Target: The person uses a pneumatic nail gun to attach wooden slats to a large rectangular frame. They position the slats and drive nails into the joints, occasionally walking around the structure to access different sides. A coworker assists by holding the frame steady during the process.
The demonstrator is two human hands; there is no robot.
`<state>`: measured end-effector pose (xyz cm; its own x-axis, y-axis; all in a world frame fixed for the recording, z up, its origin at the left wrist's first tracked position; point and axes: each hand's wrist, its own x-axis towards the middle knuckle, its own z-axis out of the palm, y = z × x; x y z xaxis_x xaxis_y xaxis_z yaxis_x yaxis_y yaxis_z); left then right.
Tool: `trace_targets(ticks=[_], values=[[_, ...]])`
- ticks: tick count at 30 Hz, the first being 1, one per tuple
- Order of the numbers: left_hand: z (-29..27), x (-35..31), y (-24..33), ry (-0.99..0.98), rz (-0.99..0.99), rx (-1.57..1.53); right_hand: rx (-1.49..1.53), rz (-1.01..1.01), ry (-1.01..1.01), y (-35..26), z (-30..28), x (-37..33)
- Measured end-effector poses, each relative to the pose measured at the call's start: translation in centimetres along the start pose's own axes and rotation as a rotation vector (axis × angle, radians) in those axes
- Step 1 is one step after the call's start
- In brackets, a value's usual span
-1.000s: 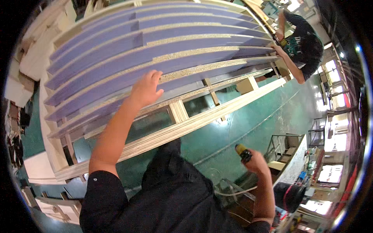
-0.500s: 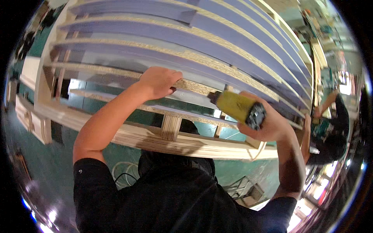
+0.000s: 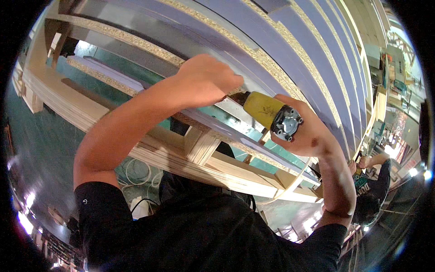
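My right hand (image 3: pixel 306 127) is wrapped round a yellow and black power driver (image 3: pixel 267 111) with a bolted metal end cap. Its nose points left, toward the fingers of my left hand (image 3: pixel 210 80). That hand is closed over the edge of a particle-board slat (image 3: pixel 136 43), its fingertips curled close to the driver's tip. Whatever they pinch is hidden. The slat is one of several purple-faced boards set in a curved wooden frame (image 3: pixel 163 156). A pale hose or cord (image 3: pixel 294 183) hangs below the right hand.
A short wooden block (image 3: pixel 201 145) joins the frame's near rail. Under it lie coiled hoses (image 3: pixel 136 174) on the green floor (image 3: pixel 59 149). Another person (image 3: pixel 374 186) works at the far right. Boards and shelves (image 3: pixel 398 86) stand beyond.
My view has turned, and the frame now slants more steeply. My left hand has moved right along the slat, close to the driver's nose. The driver stays in my right hand.
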<state>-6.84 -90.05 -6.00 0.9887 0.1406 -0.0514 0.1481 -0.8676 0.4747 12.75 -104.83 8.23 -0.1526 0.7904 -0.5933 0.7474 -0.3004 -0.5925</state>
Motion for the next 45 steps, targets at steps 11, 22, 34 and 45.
trace_targets(ticks=[11,22,34,45], values=[[-0.9,0.0,0.0,-0.019,-0.020,-0.054,0.050,-0.106,0.010,0.1,0.5,0.5],[-0.3,0.2,-0.4,-0.013,0.001,-0.047,-0.119,-0.175,0.045,0.9,0.7,-0.3],[-1.5,0.5,0.9,-0.116,-0.075,-0.068,0.101,0.365,-0.024,3.4,0.8,-7.9],[3.8,10.8,20.0,-0.067,0.098,0.005,0.094,0.574,0.304,21.6,2.8,-30.8]])
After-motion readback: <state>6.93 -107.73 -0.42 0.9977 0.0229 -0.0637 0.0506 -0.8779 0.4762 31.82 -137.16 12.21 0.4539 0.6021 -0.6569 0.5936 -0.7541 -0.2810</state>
